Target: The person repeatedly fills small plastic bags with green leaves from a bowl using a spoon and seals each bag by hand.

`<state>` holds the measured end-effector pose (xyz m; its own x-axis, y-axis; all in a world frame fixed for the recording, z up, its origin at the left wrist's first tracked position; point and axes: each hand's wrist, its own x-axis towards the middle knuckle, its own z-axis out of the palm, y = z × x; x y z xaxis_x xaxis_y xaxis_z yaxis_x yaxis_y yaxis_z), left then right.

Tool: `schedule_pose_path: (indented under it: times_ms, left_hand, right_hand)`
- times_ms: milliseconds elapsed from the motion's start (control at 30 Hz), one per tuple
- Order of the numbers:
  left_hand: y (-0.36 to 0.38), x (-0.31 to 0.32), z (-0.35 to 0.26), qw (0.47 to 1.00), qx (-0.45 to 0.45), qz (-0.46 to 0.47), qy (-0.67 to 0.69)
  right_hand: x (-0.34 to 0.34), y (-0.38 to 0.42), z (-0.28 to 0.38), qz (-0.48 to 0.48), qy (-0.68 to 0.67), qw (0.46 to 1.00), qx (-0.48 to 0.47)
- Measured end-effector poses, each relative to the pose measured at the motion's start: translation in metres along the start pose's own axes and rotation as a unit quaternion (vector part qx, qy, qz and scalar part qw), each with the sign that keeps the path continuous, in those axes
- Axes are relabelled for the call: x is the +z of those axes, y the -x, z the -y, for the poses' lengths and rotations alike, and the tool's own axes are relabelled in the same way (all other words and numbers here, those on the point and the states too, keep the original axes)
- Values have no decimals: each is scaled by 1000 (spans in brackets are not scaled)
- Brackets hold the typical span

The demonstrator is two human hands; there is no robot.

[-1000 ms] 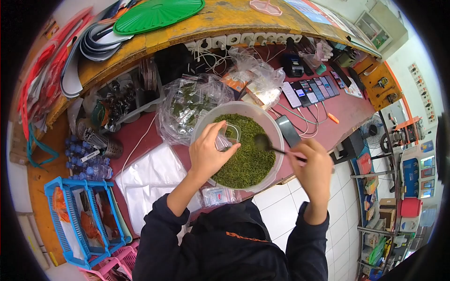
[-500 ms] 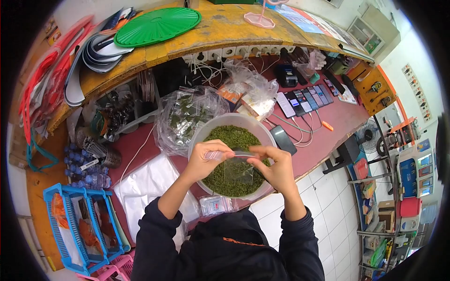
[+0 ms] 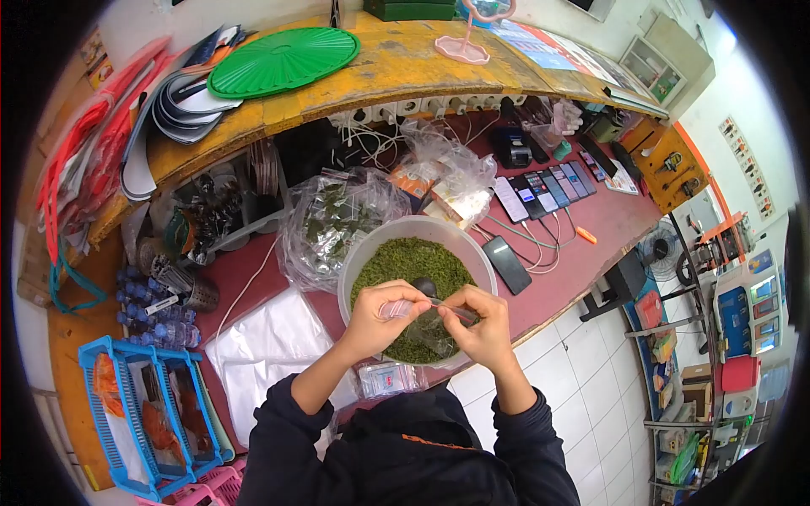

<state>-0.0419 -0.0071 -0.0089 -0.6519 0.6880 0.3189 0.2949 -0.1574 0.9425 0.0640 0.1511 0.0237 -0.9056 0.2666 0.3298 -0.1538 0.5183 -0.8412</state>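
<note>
Your left hand [image 3: 381,319] and right hand [image 3: 485,326] are narrowly pinching a clear bag [image 3: 433,337] along its edge, apparently keeping it taut; you are holding it above the tub [image 3: 347,277] of green flakes [image 3: 403,261], probably containing spills.

Left hand [image 3: 384,322] and right hand [image 3: 479,327] nearly meet, both pinching

Left forearm [image 3: 322,376] and right forearm [image 3: 512,390] slant inward, bare beyond dark sleeves [image 3: 288,413] that end short of the wrists [image 3: 346,349]. On each hand, thumb and index finger draw together; the other fingers curl in. The fingertips face each other, just apart.
</note>
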Motion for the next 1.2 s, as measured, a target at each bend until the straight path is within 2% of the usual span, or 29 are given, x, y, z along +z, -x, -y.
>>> schedule_pose_path:
  times_ms: [100, 267, 333, 367, 433, 500, 567, 600, 633, 700, 733, 767, 833, 900, 1067, 1100, 1167, 1200]
  left_hand:
    - [3, 1, -4, 999, 25, -5, -19]
    - [6, -7, -20, 997, 27, -42, -51]
    - [3, -22, -23, 991, 56, -96, -72]
    - [0, -28, -22, 991, 56, -98, -74]
    - [-11, -41, -14, 981, 120, -104, -111]
    - [-35, -67, 2, 955, 103, -246, -132]
    - [-58, -93, 8, 937, 96, -293, -167]
    - [-62, -98, 9, 925, 97, -279, -238]
    - [-62, -94, 11, 925, 100, -279, -238]
    - [-52, -68, 14, 980, -31, -180, -78]
    - [-45, -56, 14, 995, -73, -74, -8]
    - [-37, -42, 15, 991, -115, 34, 63]
    - [-22, -7, 12, 959, -163, 112, 204]
    - [-15, 4, 9, 953, -176, 150, 195]
    - [-15, 12, 3, 950, -186, 139, 207]
    - [-16, 14, 8, 976, -94, 110, 161]
    - [-17, 8, 11, 990, -1, 79, 113]
    - [-15, -4, 11, 984, -62, 87, 142]
  right_hand:
    - [8, -2, 6, -15, 30, 999, -23]
    - [18, 0, 11, -43, -14, 998, -34]
    - [14, 2, 14, -56, -23, 997, -39]
    - [11, 2, 14, -70, -30, 996, -45]
    - [7, 3, 8, -59, -24, 996, -59]
    - [5, 3, 1, -118, -82, 990, 1]
    - [7, 1, -4, -120, -93, 988, 10]
    - [7, -1, -6, -124, -102, 987, 20]
    - [7, -2, -9, -129, -111, 985, 32]
    - [10, -4, -8, -107, -58, 992, 30]
    - [14, -9, 0, -108, 8, 994, -1]
    - [19, -13, 5, -107, 74, 991, -30]
    - [23, -13, 2, -83, 96, 991, -52]
    - [24, -8, -8, -83, 126, 985, -85]
    - [9, -4, -2, -82, 215, 969, -87]
    - [6, -3, -1, -98, 238, 962, -91]
    - [-1, -3, 4, -129, 263, 954, -70]
    - [-8, -2, 1, -150, 229, 961, -40]
